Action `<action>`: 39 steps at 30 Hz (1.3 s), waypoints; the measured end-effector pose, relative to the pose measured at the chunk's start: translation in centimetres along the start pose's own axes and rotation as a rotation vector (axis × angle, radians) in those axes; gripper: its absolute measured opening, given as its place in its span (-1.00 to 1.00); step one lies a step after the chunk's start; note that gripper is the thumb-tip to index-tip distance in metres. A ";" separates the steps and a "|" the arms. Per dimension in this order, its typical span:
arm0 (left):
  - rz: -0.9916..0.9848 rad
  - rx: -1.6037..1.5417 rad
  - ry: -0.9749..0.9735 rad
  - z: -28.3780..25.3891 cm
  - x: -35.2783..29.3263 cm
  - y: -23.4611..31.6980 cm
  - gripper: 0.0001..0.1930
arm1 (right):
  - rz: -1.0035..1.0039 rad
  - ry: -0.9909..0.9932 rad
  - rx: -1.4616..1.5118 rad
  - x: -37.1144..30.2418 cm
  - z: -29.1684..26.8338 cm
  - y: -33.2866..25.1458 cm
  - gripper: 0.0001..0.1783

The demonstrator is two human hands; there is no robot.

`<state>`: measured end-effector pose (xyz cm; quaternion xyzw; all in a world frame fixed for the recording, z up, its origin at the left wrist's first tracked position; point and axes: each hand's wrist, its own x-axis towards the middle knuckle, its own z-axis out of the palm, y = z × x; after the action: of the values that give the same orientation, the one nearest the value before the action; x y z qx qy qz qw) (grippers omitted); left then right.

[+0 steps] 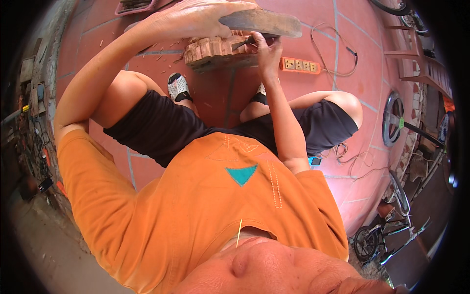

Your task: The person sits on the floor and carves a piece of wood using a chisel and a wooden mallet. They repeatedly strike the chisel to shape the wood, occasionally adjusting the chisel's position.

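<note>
My left hand (208, 18) is wrapped round one end of a flat, worn wooden mallet (269, 23), whose broad end stretches to the right. Just below it, my right hand (268, 56) grips a chisel (250, 40) with a dark handle. The chisel's blade points left onto a notched, carved block of wood (208, 51). From this view I cannot tell whether the mallet touches the chisel handle. My right forearm reaches up between my bent knees, and the block lies beyond my feet.
An orange power strip (300, 65) lies right of the block, with a loose cable (356, 61) trailing over the red tiles. Wood chips (164, 51) litter the floor at left. A pink basin (134, 7) stands far left. Along the right are a plastic chair (428, 68), a wheel (392, 119) and a small bicycle (368, 242).
</note>
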<state>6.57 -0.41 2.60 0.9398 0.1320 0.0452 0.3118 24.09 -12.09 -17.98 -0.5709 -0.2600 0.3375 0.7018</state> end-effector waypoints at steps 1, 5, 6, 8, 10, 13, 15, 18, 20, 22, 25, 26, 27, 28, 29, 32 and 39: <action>-0.069 0.011 -0.059 -0.7 0.1 1.0 -0.23 | 0.072 0.014 0.016 0.4 -0.5 0.5 -0.76; -0.232 -0.039 -0.106 -2.2 0.4 2.9 -0.22 | 0.114 -0.029 0.079 0.2 -1.2 1.1 -0.82; -0.208 -0.010 -0.064 -2.0 0.2 2.3 -0.22 | 0.076 -0.042 0.079 0.0 -0.9 0.9 -0.80; -0.160 0.049 0.018 -1.2 -0.1 0.4 -0.21 | 0.000 -0.066 0.083 -0.7 -0.2 0.5 -0.76; -0.200 0.026 -0.010 -1.4 0.0 0.6 -0.21 | -0.046 -0.082 0.035 -1.1 -0.2 0.1 -0.72; -0.261 0.027 -0.056 -2.1 0.2 2.2 -0.21 | -0.117 -0.080 -0.067 -1.6 0.0 -0.7 -0.69; -0.240 -0.034 -0.078 -2.4 0.0 2.9 -0.21 | -0.137 -0.083 -0.085 -1.7 0.1 -1.0 -0.68; -0.019 -0.072 -0.006 -1.5 -0.3 1.7 -0.21 | -0.141 -0.094 -0.039 -2.0 0.7 -1.0 -0.68; 0.254 0.129 0.153 1.3 -0.2 -1.9 -0.21 | -0.160 -0.084 -0.027 -1.9 1.2 -1.1 -0.68; 0.179 0.038 0.080 0.4 -1.1 0.5 -0.22 | -0.220 -0.082 -0.134 -1.6 0.4 -0.1 -0.62; -0.053 0.036 -0.058 -0.5 -0.2 1.6 -0.23 | -0.231 -0.102 -0.228 -1.6 0.2 0.3 -0.60; -0.147 0.057 -0.109 -0.5 0.2 1.6 -0.24 | -0.221 -0.109 -0.249 -1.6 0.2 0.2 -0.61; -0.149 0.065 -0.081 -0.5 0.3 1.8 -0.24 | -0.219 -0.116 -0.235 -1.6 0.3 0.0 -0.61; -0.150 0.073 -0.054 -0.4 0.4 2.0 -0.24 | -0.217 -0.123 -0.220 -1.5 0.3 -0.1 -0.62; -0.152 0.080 -0.026 -0.4 0.4 2.0 -0.24 | -0.215 -0.129 -0.206 -1.6 0.3 -0.1 -0.62; 0.054 0.028 0.073 1.2 0.2 -0.2 -0.24 | -0.221 -0.108 -0.222 -1.5 0.2 0.3 -0.65; -0.396 0.086 -0.291 -1.9 0.5 2.5 -0.21 | 0.146 -0.008 0.086 -0.4 -1.3 -0.1 -0.79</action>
<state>7.33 -1.09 5.61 0.9046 0.2693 -0.1583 0.2901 24.86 -13.19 -18.14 -0.5564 -0.2058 0.4011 0.6980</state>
